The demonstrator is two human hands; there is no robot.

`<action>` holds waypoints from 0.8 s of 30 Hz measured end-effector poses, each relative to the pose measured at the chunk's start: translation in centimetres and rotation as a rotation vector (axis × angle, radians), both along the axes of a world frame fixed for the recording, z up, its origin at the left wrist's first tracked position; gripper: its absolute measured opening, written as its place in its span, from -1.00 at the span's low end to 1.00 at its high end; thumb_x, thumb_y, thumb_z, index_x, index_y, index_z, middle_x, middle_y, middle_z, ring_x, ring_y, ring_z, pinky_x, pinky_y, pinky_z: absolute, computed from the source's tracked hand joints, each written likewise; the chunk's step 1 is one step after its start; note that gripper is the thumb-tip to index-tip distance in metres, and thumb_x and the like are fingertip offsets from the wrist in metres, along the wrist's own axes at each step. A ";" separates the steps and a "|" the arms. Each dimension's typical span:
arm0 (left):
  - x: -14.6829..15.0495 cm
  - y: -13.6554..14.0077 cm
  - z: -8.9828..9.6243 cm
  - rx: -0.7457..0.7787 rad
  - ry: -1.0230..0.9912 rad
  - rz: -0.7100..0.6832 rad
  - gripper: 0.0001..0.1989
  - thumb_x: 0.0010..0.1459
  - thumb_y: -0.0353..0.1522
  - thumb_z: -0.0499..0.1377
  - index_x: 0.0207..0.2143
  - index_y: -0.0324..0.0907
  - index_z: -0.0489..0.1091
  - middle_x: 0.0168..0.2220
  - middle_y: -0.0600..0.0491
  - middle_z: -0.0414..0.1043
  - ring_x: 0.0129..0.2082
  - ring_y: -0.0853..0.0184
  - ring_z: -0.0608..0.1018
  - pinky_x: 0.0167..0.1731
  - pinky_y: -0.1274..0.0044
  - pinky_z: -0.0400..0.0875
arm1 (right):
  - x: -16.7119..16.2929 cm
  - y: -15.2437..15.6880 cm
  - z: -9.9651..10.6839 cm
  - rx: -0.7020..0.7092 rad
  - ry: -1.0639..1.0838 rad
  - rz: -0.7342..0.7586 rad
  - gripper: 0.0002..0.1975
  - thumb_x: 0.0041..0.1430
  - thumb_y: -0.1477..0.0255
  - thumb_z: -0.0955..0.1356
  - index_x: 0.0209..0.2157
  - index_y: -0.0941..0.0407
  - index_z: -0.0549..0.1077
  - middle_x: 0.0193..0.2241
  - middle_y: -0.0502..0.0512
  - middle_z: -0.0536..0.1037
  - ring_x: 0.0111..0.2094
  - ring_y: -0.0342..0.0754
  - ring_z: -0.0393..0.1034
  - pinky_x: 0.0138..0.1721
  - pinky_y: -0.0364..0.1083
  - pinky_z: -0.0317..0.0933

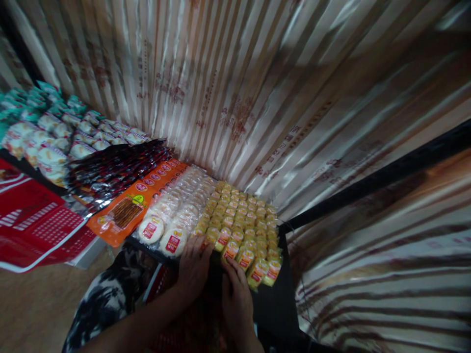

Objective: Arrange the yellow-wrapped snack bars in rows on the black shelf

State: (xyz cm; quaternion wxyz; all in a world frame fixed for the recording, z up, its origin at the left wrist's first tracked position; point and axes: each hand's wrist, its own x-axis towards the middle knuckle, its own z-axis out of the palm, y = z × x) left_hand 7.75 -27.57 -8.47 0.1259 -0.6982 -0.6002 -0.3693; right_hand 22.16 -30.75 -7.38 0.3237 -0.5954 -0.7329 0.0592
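Note:
Several rows of small yellow-wrapped snack packets (245, 233) stand close together on a black shelf (274, 306). My left hand (194, 264) rests at the front left corner of these rows, fingers stretched forward beside the white round wrapped crackers (174, 240). My right hand (237, 294) is at the front edge of the yellow packets, its fingertips touching or very near the front ones, thumb apart. Neither hand visibly grips a packet. What lies under the left fingertips is hidden.
An orange snack bag (123, 213), dark shiny packets (114, 169) and white-and-red bags (51, 157) line the shelf leftward. A red basket-printed sheet (40, 220) hangs in front. Pleated plastic sheeting (221, 88) rises behind; a black bar (386, 171) slants at right.

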 end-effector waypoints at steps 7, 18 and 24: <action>0.0 0.1 -0.2 -0.035 -0.007 -0.023 -0.78 0.11 -0.51 0.05 -0.18 -0.18 0.34 -0.09 -0.05 0.31 -0.03 0.16 0.35 -0.04 0.29 0.35 | 0.2 1.4 0.9 0.086 -0.031 -0.019 -0.70 0.21 0.50 0.16 -0.12 0.13 0.44 -0.08 0.21 0.43 -0.03 -0.02 0.33 -0.02 0.02 0.30; 0.0 0.1 0.0 0.011 0.026 -0.059 -0.83 0.14 -0.48 0.06 -0.22 -0.17 0.36 -0.15 -0.03 0.33 -0.07 0.22 0.36 -0.04 0.36 0.33 | 0.6 0.2 1.0 0.072 -0.103 -0.067 -0.67 0.22 0.47 0.14 -0.08 0.10 0.43 -0.07 0.20 0.44 -0.04 -0.01 0.35 -0.06 0.01 0.32; 0.0 0.2 -0.1 0.012 -0.018 -0.064 -0.84 0.15 -0.48 0.04 -0.26 -0.16 0.37 -0.13 -0.04 0.34 -0.04 0.21 0.35 -0.03 0.34 0.32 | 0.1 -0.4 0.6 0.042 -0.171 -0.096 -0.65 0.21 0.47 0.15 -0.04 0.09 0.41 -0.02 0.19 0.42 -0.01 0.01 0.34 -0.09 -0.01 0.34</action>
